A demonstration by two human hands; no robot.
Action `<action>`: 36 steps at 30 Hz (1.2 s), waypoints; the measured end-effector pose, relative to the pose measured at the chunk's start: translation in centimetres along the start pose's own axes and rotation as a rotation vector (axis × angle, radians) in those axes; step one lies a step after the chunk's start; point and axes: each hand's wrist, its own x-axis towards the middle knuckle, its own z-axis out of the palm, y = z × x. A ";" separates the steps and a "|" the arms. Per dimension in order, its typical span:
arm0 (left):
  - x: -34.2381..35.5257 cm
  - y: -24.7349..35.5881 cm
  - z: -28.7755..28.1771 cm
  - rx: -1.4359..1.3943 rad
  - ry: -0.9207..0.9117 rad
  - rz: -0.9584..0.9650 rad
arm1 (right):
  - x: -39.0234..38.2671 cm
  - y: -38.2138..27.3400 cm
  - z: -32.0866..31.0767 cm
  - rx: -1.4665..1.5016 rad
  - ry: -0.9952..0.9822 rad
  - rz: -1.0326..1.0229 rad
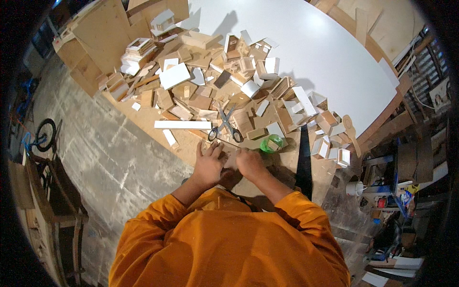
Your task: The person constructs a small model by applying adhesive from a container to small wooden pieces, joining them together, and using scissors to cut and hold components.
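Observation:
My left hand is at the table's near edge, fingers bent around something small that I cannot make out. My right hand is closed just beside it, thumb and forefinger pinched at a small pale brown piece between the hands; what exactly it grips is hidden. Just beyond my fingers lie black-handled scissors, blades crossed and pointing away from me. A long white strip lies to their left. A green round container with a wooden piece in it stands right of my right hand.
A large heap of wood offcuts and small model pieces covers the wooden worktop, with a large white board behind it. A long black tapered object lies at right. Wooden furniture and a wheel are at left, cluttered shelving at right.

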 end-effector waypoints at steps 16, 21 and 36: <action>-0.4 0.5 -1.2 -0.050 0.004 0.000 | 7.7 -3.5 -2.5 0.124 0.048 0.450; -0.4 0.2 -0.8 -0.051 -0.033 0.011 | 8.8 -3.9 -2.3 0.191 -0.011 0.543; -0.4 -2.1 1.9 0.069 -0.010 0.200 | 9.6 -3.7 -2.7 0.300 -0.038 0.644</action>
